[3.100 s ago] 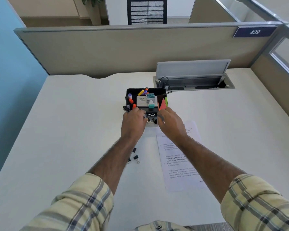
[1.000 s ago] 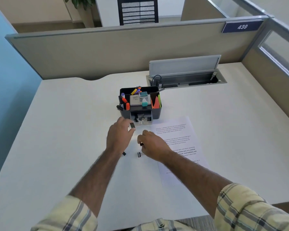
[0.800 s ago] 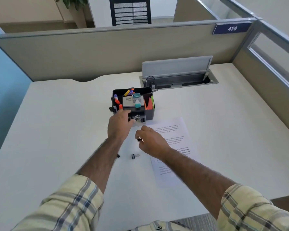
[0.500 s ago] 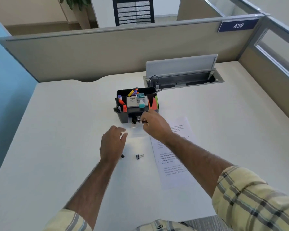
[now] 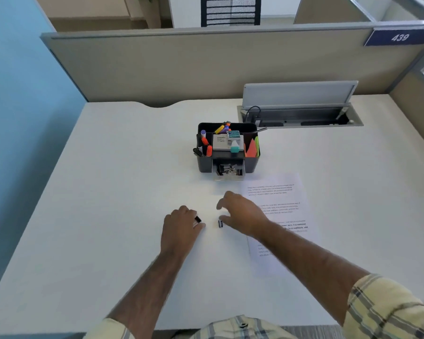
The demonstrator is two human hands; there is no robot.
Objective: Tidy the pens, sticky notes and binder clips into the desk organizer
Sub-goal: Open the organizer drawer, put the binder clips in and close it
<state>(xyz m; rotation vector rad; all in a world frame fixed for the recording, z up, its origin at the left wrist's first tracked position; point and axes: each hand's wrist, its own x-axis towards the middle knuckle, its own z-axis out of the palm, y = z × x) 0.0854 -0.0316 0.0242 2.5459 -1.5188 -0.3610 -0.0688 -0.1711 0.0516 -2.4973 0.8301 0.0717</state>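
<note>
The black desk organizer (image 5: 252, 165) stands mid-desk with pens (image 5: 206, 145) at its left, orange and green sticky notes (image 5: 252, 149) at its right, and its small front drawer (image 5: 228, 176) pulled open with several binder clips inside. Nearer me, my left hand (image 5: 180, 231) rests on the desk, its fingers pinched on a small black binder clip (image 5: 197, 219). My right hand (image 5: 242, 212) hovers with fingers spread, its thumb beside a second black binder clip (image 5: 220, 223) lying on the desk.
A printed sheet of paper (image 5: 282, 192) lies right of my hands, partly under my right forearm. An open cable hatch (image 5: 301, 118) with a raised lid sits behind the organizer. A beige partition (image 5: 206, 67) closes the desk's far edge.
My right hand came back from the organizer's drawer down to the clip on the desk. My left hand dropped onto the other clip and closed on it.
</note>
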